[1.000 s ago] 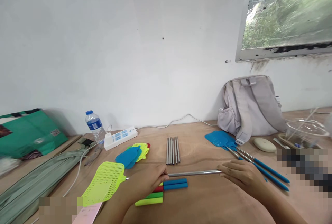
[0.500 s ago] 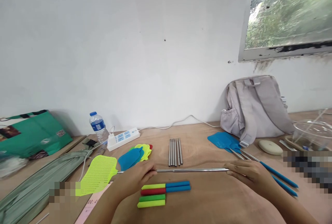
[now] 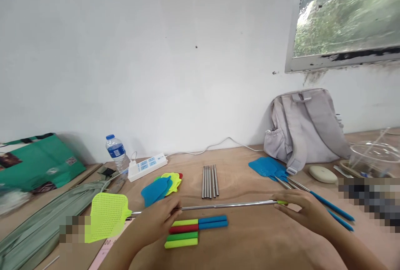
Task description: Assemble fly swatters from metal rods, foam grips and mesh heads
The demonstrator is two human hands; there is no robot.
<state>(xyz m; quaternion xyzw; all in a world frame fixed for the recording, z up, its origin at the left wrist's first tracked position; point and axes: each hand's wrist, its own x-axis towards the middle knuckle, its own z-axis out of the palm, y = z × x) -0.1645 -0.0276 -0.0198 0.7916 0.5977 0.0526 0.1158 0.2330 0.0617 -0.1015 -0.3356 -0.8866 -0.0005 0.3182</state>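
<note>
A yellow-green fly swatter (image 3: 109, 211) lies crosswise before me, its mesh head at the left and its metal rod (image 3: 231, 205) stretching right. My left hand (image 3: 158, 216) is closed around the rod near the head. At the far end, my right hand (image 3: 296, 211) pinches a yellow-green piece (image 3: 282, 202) at the rod's tip; most of that piece is hidden by the fingers. Just below the rod lie coloured handles: blue ones (image 3: 213, 222), a red one (image 3: 184, 229), a green one (image 3: 183, 236) and yellow-green ones (image 3: 181, 243). Several loose metal rods (image 3: 210, 181) sit beyond it.
Loose swatter heads (image 3: 155, 191) are piled by a power strip (image 3: 147, 167) and a water bottle (image 3: 117, 153). Blue fly swatters (image 3: 267, 167) lie at right, before a grey backpack (image 3: 309, 128). A pale oval case (image 3: 323, 174) and a clear bowl (image 3: 371, 159) stand farther right.
The swatter has shifted left, and its head sits farther from my left hand. A yellow-green piece now shows at my right fingertips. The view has moved slightly.
</note>
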